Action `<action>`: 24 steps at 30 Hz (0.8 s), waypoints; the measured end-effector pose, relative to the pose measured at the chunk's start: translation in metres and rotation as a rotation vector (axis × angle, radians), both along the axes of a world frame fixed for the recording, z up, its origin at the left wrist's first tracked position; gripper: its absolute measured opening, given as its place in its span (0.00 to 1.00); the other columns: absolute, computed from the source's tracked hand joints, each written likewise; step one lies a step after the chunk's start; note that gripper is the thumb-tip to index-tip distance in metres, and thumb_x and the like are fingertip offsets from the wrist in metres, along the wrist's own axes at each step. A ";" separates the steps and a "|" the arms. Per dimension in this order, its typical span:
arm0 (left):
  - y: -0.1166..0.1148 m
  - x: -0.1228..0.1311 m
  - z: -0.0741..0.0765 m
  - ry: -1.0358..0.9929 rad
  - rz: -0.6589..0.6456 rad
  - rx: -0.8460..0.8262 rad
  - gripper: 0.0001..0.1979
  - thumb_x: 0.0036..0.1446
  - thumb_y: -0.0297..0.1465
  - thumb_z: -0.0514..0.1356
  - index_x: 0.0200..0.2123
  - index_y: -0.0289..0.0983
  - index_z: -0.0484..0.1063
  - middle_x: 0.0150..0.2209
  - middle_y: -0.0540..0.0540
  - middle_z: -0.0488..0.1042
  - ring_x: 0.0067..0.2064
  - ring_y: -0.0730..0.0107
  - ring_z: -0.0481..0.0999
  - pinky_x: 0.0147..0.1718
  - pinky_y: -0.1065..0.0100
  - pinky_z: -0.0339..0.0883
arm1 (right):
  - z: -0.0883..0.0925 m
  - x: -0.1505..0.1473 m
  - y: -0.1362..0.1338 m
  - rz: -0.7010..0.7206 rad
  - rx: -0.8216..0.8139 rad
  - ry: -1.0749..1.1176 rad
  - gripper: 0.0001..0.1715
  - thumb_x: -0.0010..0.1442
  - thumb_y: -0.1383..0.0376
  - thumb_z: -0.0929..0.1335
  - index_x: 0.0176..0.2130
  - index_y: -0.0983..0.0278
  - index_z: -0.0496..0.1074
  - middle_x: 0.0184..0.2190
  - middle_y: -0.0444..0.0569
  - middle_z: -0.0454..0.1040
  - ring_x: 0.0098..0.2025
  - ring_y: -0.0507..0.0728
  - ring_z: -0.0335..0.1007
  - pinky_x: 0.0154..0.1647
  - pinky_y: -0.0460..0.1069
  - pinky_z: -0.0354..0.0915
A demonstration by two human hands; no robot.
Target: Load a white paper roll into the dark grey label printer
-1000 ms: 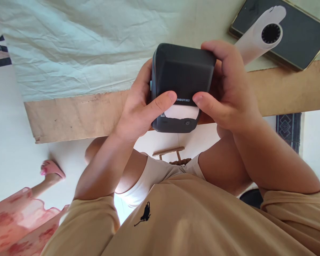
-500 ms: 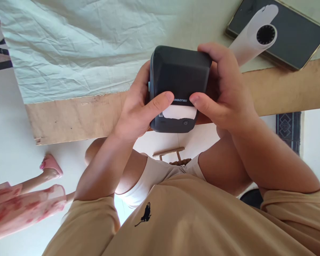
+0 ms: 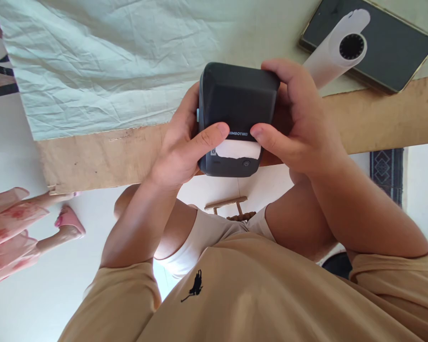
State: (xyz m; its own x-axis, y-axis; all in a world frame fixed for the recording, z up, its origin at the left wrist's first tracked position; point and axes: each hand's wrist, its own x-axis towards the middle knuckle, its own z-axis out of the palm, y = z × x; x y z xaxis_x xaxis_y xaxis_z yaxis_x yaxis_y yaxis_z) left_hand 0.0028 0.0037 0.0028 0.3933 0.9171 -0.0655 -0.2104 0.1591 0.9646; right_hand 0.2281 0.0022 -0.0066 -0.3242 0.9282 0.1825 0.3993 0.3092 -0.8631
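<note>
Between both my hands is a black label printer [image 3: 238, 102] with small white lettering on its lid and a power button near its lower edge. A strip of white label paper [image 3: 238, 149] with a ragged edge sticks out of its slot. My left hand [image 3: 185, 137] grips the printer's left side, thumb on the lid beside the lettering. My right hand [image 3: 297, 118] holds the right side, its thumb at the other end of the lettering. The fingers under the printer are hidden. It is held above the table's front edge.
A dark phone [image 3: 388, 52] lies on the pale green cloth [image 3: 110, 61] at upper right, with a white cylindrical object [image 3: 333, 57] over it. The wooden table edge [image 3: 107, 156] runs across. Another person's leg and pink slipper [image 3: 70, 221] show at left.
The printer and my hands have barely moved, with a slight shift to the left. At the left, the other person has stepped, and their pink patterned clothing has moved further left and up.
</note>
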 end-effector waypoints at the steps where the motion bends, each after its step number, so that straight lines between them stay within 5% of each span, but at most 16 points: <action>1: 0.000 0.000 0.001 0.014 0.007 -0.018 0.20 0.60 0.38 0.69 0.54 0.45 0.72 0.48 0.47 0.78 0.52 0.57 0.82 0.45 0.60 0.74 | 0.001 0.000 0.000 -0.001 -0.008 0.002 0.47 0.65 0.31 0.65 0.68 0.55 0.58 0.55 0.49 0.74 0.43 0.53 0.74 0.45 0.53 0.70; 6: -0.001 0.003 0.003 -0.078 0.058 -0.079 0.25 0.60 0.47 0.73 0.56 0.44 0.75 0.58 0.44 0.80 0.66 0.47 0.78 0.58 0.52 0.79 | 0.002 -0.001 0.000 0.021 -0.038 0.038 0.47 0.66 0.33 0.66 0.71 0.54 0.55 0.58 0.50 0.72 0.48 0.54 0.75 0.48 0.52 0.73; 9: 0.002 0.005 0.003 -0.110 0.059 -0.117 0.19 0.71 0.47 0.61 0.56 0.44 0.76 0.57 0.44 0.81 0.72 0.46 0.73 0.64 0.50 0.77 | 0.003 -0.001 0.000 0.012 -0.024 0.044 0.51 0.66 0.31 0.65 0.73 0.54 0.54 0.58 0.50 0.71 0.53 0.56 0.74 0.55 0.53 0.73; 12: 0.005 0.007 0.002 -0.101 0.104 -0.174 0.15 0.76 0.40 0.53 0.52 0.46 0.77 0.52 0.47 0.84 0.72 0.50 0.74 0.66 0.51 0.74 | 0.004 -0.001 0.000 0.014 -0.016 0.019 0.51 0.68 0.33 0.64 0.75 0.58 0.53 0.59 0.51 0.71 0.49 0.54 0.73 0.51 0.52 0.72; 15: 0.006 0.008 0.001 -0.111 0.128 -0.165 0.14 0.75 0.41 0.54 0.46 0.45 0.78 0.43 0.47 0.85 0.65 0.52 0.79 0.62 0.55 0.75 | 0.004 0.000 0.000 0.032 0.022 -0.043 0.53 0.69 0.34 0.63 0.76 0.62 0.50 0.65 0.55 0.68 0.50 0.54 0.73 0.48 0.52 0.72; 18: 0.004 0.008 0.001 -0.103 0.171 -0.133 0.20 0.78 0.36 0.49 0.38 0.42 0.79 0.31 0.48 0.79 0.46 0.62 0.83 0.51 0.63 0.77 | 0.003 0.001 0.001 0.076 0.056 -0.063 0.52 0.69 0.34 0.63 0.76 0.59 0.48 0.68 0.55 0.66 0.55 0.58 0.74 0.56 0.55 0.73; 21: 0.004 0.008 0.000 -0.141 0.221 -0.085 0.26 0.78 0.28 0.46 0.29 0.40 0.76 0.24 0.50 0.70 0.28 0.71 0.68 0.34 0.67 0.70 | 0.002 0.001 0.002 0.101 0.064 -0.057 0.50 0.68 0.36 0.65 0.76 0.55 0.49 0.72 0.54 0.63 0.58 0.59 0.74 0.60 0.57 0.75; 24: 0.005 0.009 -0.001 -0.223 0.221 -0.048 0.22 0.75 0.27 0.53 0.27 0.40 0.76 0.24 0.52 0.68 0.26 0.73 0.62 0.29 0.66 0.63 | 0.002 0.001 0.003 0.085 0.084 -0.061 0.53 0.65 0.35 0.68 0.75 0.54 0.51 0.74 0.54 0.59 0.61 0.61 0.73 0.60 0.57 0.76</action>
State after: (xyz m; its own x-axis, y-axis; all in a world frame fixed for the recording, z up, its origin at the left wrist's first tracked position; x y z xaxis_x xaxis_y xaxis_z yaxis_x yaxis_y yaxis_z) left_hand 0.0118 0.0088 0.0023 0.1947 0.9798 -0.0453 -0.4502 0.1302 0.8834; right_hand 0.2292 0.0056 -0.0049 -0.4143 0.8789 0.2364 0.4191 0.4148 -0.8076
